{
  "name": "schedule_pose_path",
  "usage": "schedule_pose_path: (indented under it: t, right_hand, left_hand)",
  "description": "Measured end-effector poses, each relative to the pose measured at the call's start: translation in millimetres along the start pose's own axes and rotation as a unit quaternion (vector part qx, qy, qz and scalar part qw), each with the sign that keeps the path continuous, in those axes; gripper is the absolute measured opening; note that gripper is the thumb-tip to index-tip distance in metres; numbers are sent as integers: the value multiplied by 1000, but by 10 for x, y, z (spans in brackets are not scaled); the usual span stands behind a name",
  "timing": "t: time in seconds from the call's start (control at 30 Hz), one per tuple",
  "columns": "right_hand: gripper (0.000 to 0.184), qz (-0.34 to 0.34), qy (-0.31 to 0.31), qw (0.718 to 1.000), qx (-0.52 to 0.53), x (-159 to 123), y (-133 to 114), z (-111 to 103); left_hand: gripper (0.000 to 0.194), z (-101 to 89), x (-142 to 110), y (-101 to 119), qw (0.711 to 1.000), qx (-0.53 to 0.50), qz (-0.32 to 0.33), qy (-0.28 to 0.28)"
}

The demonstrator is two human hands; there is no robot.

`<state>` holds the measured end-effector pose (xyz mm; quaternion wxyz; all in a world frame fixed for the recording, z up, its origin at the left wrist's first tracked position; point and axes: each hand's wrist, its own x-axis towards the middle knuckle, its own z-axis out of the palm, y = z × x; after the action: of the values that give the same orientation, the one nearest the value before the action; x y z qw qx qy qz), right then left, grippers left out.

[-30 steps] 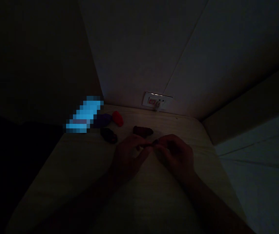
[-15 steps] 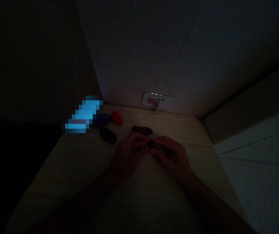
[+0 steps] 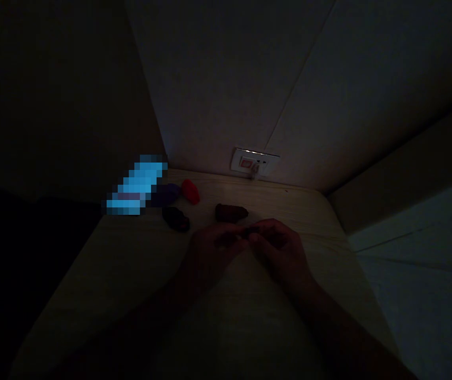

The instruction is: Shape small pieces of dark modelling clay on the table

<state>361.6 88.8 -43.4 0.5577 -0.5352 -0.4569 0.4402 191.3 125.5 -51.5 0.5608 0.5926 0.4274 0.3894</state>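
Note:
My left hand (image 3: 212, 256) and my right hand (image 3: 285, 253) meet over the middle of the table, fingertips pinched together. Between them is a small dark lump (image 3: 251, 230), mostly hidden by the fingers; its kind is too dim to make out. Just beyond my left fingers lies a dark reddish-brown, elongated piece (image 3: 231, 212), perhaps modelling clay. Further left are a bright red lump (image 3: 190, 191), a purple piece (image 3: 166, 194) and a black lump (image 3: 175, 218) with a reddish spot at one end.
A lit, pixelated phone-like screen (image 3: 136, 187) stands at the table's back left edge. Behind the pale wooden table (image 3: 226, 327), the wall carries a socket plate (image 3: 254, 161) with a red switch and something plugged in. A ledge (image 3: 403, 174) runs along the right. The room is very dark.
My fingers have shifted slightly on the small dark lump, the left fingertips reaching further right. The reddish-brown piece now shows more fully behind my left hand. Other pieces stay put.

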Motion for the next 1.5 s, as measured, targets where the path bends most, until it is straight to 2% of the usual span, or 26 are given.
schedule_pose_path:
  t: [0.17,0.33,0.57,0.63,0.8,0.97,1.17,1.33,1.5]
  right_hand:
    - [14,2,-19,1000,-4,2,-18,0]
    - [22,41,-16,999,-21,-8,-18,-8]
    - [25,83,-31,992,88,24,51,0]
    - [24,89,-32,990,104,30,54,3]
    - [24,77,-35,992,96,20,59,-7]
    - [20,46,-41,998,31,19,30,-62]
    - [21,71,-126,989,10,100,-80,-176]
    - [17,101,-163,981,19,133,-92,-245]
    - [11,133,-200,971,17,127,-71,-277]
  left_hand:
    - [9,-2,3,41,1000,-25,13,-7]
    - [10,-14,16,37,1000,-18,12,-6]
    - [21,3,13,41,999,-41,-5,-31]
    - [17,4,17,69,999,-41,-16,-28]
    - [11,-19,38,102,999,-34,-6,-18]
    - [12,-58,42,93,999,-33,-22,-28]
    - [12,-71,52,98,996,-33,-37,-74]
    - [21,-53,83,58,991,-101,-76,-41]
    - [21,-49,74,49,988,-119,-92,-23]
